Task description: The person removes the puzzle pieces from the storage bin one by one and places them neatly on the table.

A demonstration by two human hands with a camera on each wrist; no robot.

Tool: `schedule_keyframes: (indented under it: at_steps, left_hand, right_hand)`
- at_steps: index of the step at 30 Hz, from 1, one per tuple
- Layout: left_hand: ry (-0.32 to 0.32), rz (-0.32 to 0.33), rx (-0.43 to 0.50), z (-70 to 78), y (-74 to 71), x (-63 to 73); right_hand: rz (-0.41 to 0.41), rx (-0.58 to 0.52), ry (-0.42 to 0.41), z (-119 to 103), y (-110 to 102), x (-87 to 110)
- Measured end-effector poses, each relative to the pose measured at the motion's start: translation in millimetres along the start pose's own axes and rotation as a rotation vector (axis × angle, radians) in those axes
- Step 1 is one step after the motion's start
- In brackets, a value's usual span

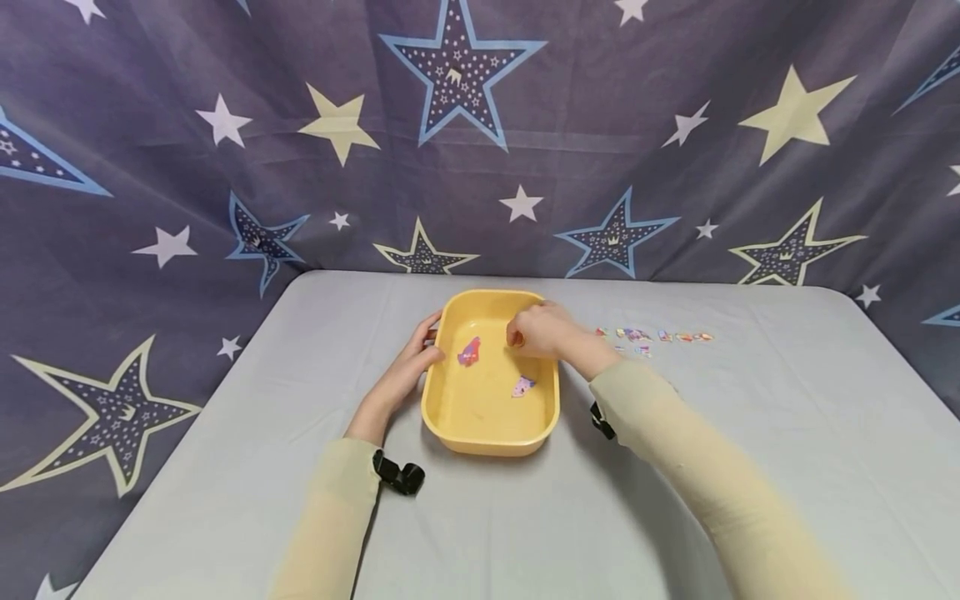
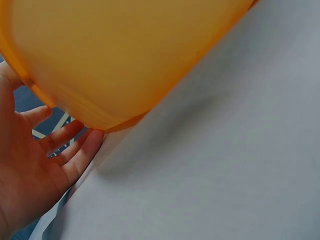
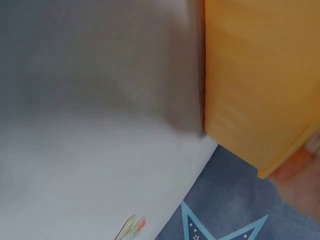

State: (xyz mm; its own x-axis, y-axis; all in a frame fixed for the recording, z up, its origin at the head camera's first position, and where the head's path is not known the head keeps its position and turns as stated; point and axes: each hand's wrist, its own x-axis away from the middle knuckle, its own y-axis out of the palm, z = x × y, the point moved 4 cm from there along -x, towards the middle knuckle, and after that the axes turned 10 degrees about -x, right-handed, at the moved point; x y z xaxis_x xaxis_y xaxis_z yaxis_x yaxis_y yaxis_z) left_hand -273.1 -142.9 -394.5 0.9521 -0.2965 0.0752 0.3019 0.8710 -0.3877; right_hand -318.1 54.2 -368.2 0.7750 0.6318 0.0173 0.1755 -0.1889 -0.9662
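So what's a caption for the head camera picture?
Left hand touching a yellow tub, right hand curled inside it, with two colorful pieces.

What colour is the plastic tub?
Plain yellow tub; the head view shows it best, as both wrist views look more orange.

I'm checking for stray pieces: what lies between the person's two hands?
In the head view, between the left hand and right hand lies part of the yellow tub, with a red-and-purple piece inside it.
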Motion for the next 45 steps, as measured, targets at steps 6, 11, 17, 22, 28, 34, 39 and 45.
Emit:
schedule_keyframes:
  at_steps: [6,11,17,22,28,34,39,45]
  left_hand:
    - [0.011,0.002,-0.001,1.0,0.3,-2.5]
    - [0.008,0.006,0.0,2.6,-0.3,-3.4]
    - [-0.011,0.0,-0.005,2.8,-0.2,-3.0]
    - [-0.005,-0.001,-0.005,2.9,-0.1,-2.1]
    - [-0.004,0.001,-0.002,1.5,-0.2,-1.8]
    - [0.002,0.001,0.001,-1.2,0.2,-0.9]
    - [0.002,0.001,0.001,-2.0,0.7,-0.2]
    - [0.005,0.004,0.004,-2.0,1.3,-0.2]
  right_hand:
    - [-0.047,0.052,0.082,3.3,3.4,-4.1]
    - [-0.069,0.072,0.118,3.9,3.8,-6.3]
    - [-0.086,0.091,0.128,3.9,4.9,-6.5]
    - [-0.081,0.084,0.13,4.2,6.7,-6.8]
    - [-0.094,0.088,0.138,4.6,9.3,-8.0]
    - [-0.089,0.052,0.139,5.0,10.3,-7.2]
    - [-0.042,-0.004,0.122,4.5,8.8,-5.2]
    - [0.021,-0.057,0.078,4.4,7.1,-3.6]
